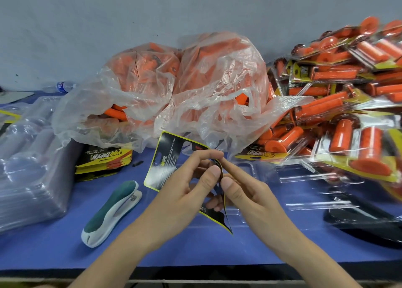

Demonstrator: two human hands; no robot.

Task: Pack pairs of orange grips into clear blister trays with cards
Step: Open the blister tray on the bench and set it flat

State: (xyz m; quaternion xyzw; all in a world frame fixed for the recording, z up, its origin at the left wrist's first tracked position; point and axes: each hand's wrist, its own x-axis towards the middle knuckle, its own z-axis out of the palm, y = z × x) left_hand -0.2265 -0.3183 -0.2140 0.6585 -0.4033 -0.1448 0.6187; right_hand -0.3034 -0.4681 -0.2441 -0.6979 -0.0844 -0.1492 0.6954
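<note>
At a blue table (65, 244), a worker's left hand (185, 185) and right hand (245, 194) pinch a black, yellow-edged card (167, 168) above a clear blister tray (261, 168), just in front of a bag of orange grips (174, 81); a stapler (113, 209) lies to the left.

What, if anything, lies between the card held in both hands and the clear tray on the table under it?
Nothing visible. The left hand and right hand pinch the card over the tray; the stapler lies off to the left and the bag of grips sits behind.
</note>
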